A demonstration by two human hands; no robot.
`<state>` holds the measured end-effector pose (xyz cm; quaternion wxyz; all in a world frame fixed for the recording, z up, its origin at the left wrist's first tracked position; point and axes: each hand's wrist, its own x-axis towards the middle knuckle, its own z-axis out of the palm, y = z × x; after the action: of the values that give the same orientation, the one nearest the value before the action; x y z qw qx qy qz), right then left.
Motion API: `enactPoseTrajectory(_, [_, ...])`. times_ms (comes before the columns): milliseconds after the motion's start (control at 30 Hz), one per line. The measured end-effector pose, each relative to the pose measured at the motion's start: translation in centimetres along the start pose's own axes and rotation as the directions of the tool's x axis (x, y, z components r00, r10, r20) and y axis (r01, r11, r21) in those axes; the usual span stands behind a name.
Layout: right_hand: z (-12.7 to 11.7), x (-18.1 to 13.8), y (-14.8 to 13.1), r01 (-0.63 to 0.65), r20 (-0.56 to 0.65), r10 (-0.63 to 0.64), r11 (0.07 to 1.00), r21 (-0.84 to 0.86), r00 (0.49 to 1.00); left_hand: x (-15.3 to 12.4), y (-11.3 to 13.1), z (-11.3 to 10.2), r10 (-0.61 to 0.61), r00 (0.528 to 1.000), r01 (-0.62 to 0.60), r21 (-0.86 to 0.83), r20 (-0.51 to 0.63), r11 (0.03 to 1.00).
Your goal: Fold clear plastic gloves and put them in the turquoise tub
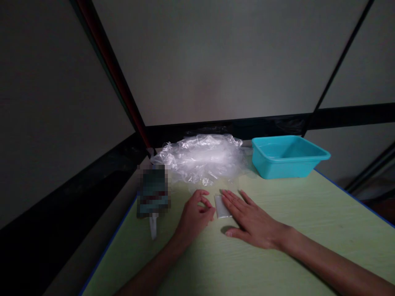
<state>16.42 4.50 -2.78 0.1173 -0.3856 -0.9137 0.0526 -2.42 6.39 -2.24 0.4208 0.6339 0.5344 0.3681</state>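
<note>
Tabletop [308, 209] edges blue, tub [286, 166] by right one. Right hand [248, 220], well in from edges, flat on packet [221, 208], thumb apart; left hand [195, 213] curled, can't tell if pinching.

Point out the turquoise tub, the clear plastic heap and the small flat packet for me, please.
Turquoise tub [285, 168]: head view, on its front wall.
Clear plastic heap [203, 158]: head view, on its crumpled middle.
Small flat packet [221, 208]: head view, on its uncovered left part.
</note>
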Motion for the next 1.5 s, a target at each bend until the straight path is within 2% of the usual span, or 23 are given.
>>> enactPoseTrajectory(67, [-0.1, -0.1, 0.0, 0.0, -0.023, 0.0, 1.0, -0.01, 1.0, -0.6, 0.1, -0.1, 0.178, 0.984, -0.173, 0.167, -0.017, 0.971])
enactPoseTrajectory(100, [-0.1, -0.1, 0.0, -0.005, -0.03, 0.004, 1.0, -0.017, 1.0, -1.0, 0.1, -0.1, 0.291, 0.956, -0.286, 0.272, 0.024, 0.919])
enactPoseTrajectory(167, [-0.1, -0.2, 0.0, -0.02, -0.029, 0.019, 0.999, -0.032, 0.999, -1.6, 0.1, -0.1, 0.446, 0.873, -0.485, 0.435, 0.197, 0.758])
enactPoseTrajectory(200, [-0.1, -0.2, 0.0, -0.028, -0.022, 0.027, 0.999, -0.04, 0.999, -1.9, 0.1, -0.1, 0.463, 0.839, -0.544, 0.474, 0.287, 0.692])
enactPoseTrajectory(267, [-0.1, -0.3, 0.1, -0.04, -0.004, 0.04, 0.998, -0.051, 0.999, -2.2, 0.1, 0.0, 0.433, 0.799, -0.601, 0.525, 0.417, 0.603])
enactPoseTrajectory(333, [0.0, -0.3, 0.2, -0.042, 0.002, 0.042, 0.998, -0.053, 0.999, -2.2, 0.0, 0.2, 0.388, 0.786, -0.617, 0.56, 0.482, 0.553])
enactPoseTrajectory(433, [0.2, -0.4, 0.2, -0.04, -0.004, 0.04, 0.998, -0.054, 0.999, -2.2, -0.3, 0.3, 0.358, 0.779, -0.625, 0.589, 0.515, 0.512])
enactPoseTrajectory(933, [-0.1, -0.3, 0.0, -0.064, 0.055, 0.067, 0.996, -0.065, 0.996, -2.2, -0.4, 0.4, 0.316, 0.781, -0.623, 0.639, 0.539, 0.451])
enactPoseTrajectory(1100, [-0.1, -0.3, 0.0, -0.065, 0.048, 0.068, 0.996, -0.063, 0.997, -2.2, -0.5, 0.4, 0.318, 0.778, -0.627, 0.637, 0.542, 0.448])
enactPoseTrajectory(1500, [0.2, -0.4, 0.1, -0.065, 0.031, 0.068, 0.995, -0.072, 0.997, -2.0, 0.4, -0.1, 0.224, 0.787, -0.605, 0.647, 0.576, 0.463])
